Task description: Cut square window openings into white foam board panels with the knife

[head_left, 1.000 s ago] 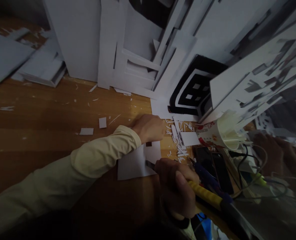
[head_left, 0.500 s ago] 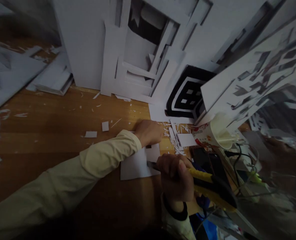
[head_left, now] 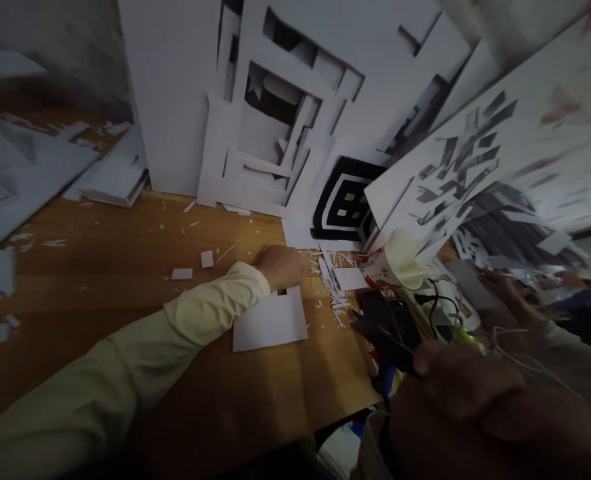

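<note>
A small white board piece point(head_left: 270, 322) with a dark rectangular notch lies flat on the wooden table. My left hand point(head_left: 282, 267) is closed in a loose fist and presses on its far edge, with the fingertips hidden. Close to the camera at lower right, my right hand point(head_left: 475, 393) is wrapped round a utility knife point(head_left: 388, 343). The knife's front end points left, away from the board and raised above the table's right side. Its handle is mostly covered by the fingers.
Large white cut-out panels point(head_left: 175, 113) stand at the back beside a black-and-white patterned piece point(head_left: 348, 203). White scraps point(head_left: 331, 283) and a paper cup point(head_left: 382, 267) are at right, near phones and cables. Farther right, another person's hand point(head_left: 518, 300) shows.
My right hand with the knife has moved away from the board, rightward and up towards the camera. My left hand stays on the board. The view has shifted slightly to the right.
</note>
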Available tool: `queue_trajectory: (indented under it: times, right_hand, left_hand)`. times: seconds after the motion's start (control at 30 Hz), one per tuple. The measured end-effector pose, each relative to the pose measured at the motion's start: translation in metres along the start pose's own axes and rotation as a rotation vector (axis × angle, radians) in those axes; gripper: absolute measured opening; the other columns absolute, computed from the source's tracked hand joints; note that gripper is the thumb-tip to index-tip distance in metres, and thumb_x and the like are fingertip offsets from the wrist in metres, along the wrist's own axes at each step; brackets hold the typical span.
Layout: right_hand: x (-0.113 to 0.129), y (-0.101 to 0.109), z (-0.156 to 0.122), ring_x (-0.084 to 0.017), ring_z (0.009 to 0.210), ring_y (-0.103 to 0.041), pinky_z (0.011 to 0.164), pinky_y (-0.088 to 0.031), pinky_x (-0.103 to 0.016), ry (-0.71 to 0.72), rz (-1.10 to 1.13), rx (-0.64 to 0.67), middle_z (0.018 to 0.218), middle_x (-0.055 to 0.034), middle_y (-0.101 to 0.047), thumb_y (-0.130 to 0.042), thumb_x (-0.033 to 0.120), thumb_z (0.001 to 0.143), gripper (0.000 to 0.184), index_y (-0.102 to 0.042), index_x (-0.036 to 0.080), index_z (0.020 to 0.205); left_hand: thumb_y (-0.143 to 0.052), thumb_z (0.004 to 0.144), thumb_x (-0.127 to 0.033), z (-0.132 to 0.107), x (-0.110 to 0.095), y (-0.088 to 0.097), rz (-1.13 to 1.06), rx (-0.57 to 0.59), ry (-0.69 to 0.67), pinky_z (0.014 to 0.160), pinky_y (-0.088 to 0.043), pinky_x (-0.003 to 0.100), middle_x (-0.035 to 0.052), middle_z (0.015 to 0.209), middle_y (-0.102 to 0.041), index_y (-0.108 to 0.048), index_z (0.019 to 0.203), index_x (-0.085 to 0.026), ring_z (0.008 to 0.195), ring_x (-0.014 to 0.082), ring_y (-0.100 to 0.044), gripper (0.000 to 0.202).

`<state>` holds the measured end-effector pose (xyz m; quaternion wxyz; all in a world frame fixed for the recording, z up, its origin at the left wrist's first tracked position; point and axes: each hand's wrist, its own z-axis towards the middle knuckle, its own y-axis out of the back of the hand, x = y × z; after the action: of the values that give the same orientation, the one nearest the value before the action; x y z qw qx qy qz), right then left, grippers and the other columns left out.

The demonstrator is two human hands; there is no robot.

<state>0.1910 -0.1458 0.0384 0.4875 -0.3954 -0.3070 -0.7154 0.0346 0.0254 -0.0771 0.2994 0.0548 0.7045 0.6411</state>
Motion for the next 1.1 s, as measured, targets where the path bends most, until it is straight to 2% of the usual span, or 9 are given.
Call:
queue_trajectory:
  times: [0.1,0.2,0.33,0.57,0.67,0.77,0.9,1.0,1.1]
  right_hand:
    - [-0.013,0.006,-0.010,-0.028,0.092,-0.064,0.080,-0.051,-0.044,0.011,0.015,-0.085,0.089,-0.0100,-0.070,-0.055,0.052,0.089,0.037,-0.076,0.024,0.079]
    - [-0.019,0.022,-0.022,-0.025,0.066,-0.066,0.052,-0.049,-0.036,-0.181,0.053,-0.049,0.076,-0.0133,-0.071,-0.053,0.062,0.086,0.052,-0.081,0.018,0.088]
    - [-0.016,0.047,-0.038,-0.021,0.037,-0.059,0.028,-0.036,-0.029,-0.283,0.138,0.060,0.059,-0.0132,-0.069,-0.054,0.068,0.084,0.059,-0.082,0.017,0.076]
    - [-0.015,0.063,-0.065,-0.020,0.040,-0.062,0.033,-0.046,-0.027,-0.381,0.212,0.035,0.061,-0.0106,-0.071,-0.060,0.076,0.076,0.063,-0.081,0.017,0.074]
    - [-0.010,0.071,-0.075,-0.020,0.038,-0.060,0.030,-0.042,-0.027,-0.383,0.223,-0.027,0.059,-0.0095,-0.071,-0.058,0.078,0.075,0.065,-0.081,0.017,0.071]
    - [-0.006,0.077,-0.083,-0.021,0.041,-0.062,0.032,-0.043,-0.028,-0.346,0.218,-0.061,0.058,-0.0100,-0.070,-0.059,0.075,0.076,0.062,-0.080,0.018,0.066]
    - [-0.014,0.073,-0.090,-0.022,0.044,-0.063,0.037,-0.045,-0.029,-0.348,0.212,-0.159,0.057,-0.0101,-0.069,-0.057,0.071,0.079,0.059,-0.076,0.017,0.064]
    - [-0.028,0.063,-0.093,-0.016,0.039,-0.054,0.036,-0.039,-0.027,-0.397,0.210,-0.212,0.055,-0.0058,-0.064,-0.052,0.069,0.085,0.058,-0.072,0.017,0.070]
    - [-0.040,0.055,-0.094,-0.014,0.042,-0.052,0.041,-0.040,-0.026,-0.354,0.190,-0.224,0.057,-0.0013,-0.062,-0.056,0.068,0.084,0.051,-0.070,0.018,0.080]
  left_hand:
    - [-0.043,0.097,-0.029,-0.006,-0.002,0.009,0.056,-0.010,-0.028,0.069,-0.047,0.031,0.0134,0.091,-0.079,-0.080,0.092,-0.016,0.087,0.0242,-0.073,0.039]
    - [-0.038,0.101,-0.036,-0.009,-0.010,0.023,0.134,-0.017,-0.123,0.066,-0.046,0.031,0.0121,0.090,-0.078,-0.080,0.091,-0.018,0.084,0.0235,-0.072,0.047]
    - [-0.045,0.098,-0.035,-0.006,-0.032,0.035,0.270,0.023,-0.420,0.062,-0.042,0.031,0.0109,0.086,-0.078,-0.079,0.084,-0.019,0.080,0.0229,-0.071,0.040]
    - [-0.063,0.090,-0.040,-0.009,-0.088,0.021,0.362,0.127,-0.881,0.075,-0.044,0.036,0.0095,0.079,-0.076,-0.077,0.075,-0.018,0.075,0.0212,-0.067,0.030]
    - [-0.066,0.089,-0.047,-0.012,-0.102,0.017,0.311,0.143,-0.939,0.083,-0.043,0.036,0.0098,0.094,-0.076,-0.076,0.077,-0.019,0.087,0.0221,-0.066,0.032]
    - [-0.059,0.094,-0.049,-0.013,-0.094,0.019,0.206,0.105,-0.755,0.085,-0.044,0.035,0.0099,0.109,-0.071,-0.075,0.095,-0.019,0.102,0.0237,-0.063,0.034]
    - [-0.050,0.099,-0.048,-0.028,-0.060,0.018,0.152,-0.076,-0.235,0.092,-0.045,0.034,0.0150,0.117,-0.066,-0.068,0.109,-0.012,0.109,0.0250,-0.062,0.042]
    - [-0.060,0.086,-0.068,-0.048,-0.042,0.007,0.193,-0.120,0.176,0.093,-0.047,0.039,0.0223,0.116,-0.065,-0.064,0.114,-0.006,0.109,0.0321,-0.062,0.068]
    - [-0.073,0.074,-0.069,-0.060,-0.039,-0.004,0.147,-0.094,0.335,0.096,-0.047,0.043,0.0270,0.120,-0.063,-0.063,0.114,-0.002,0.113,0.0370,-0.060,0.078]
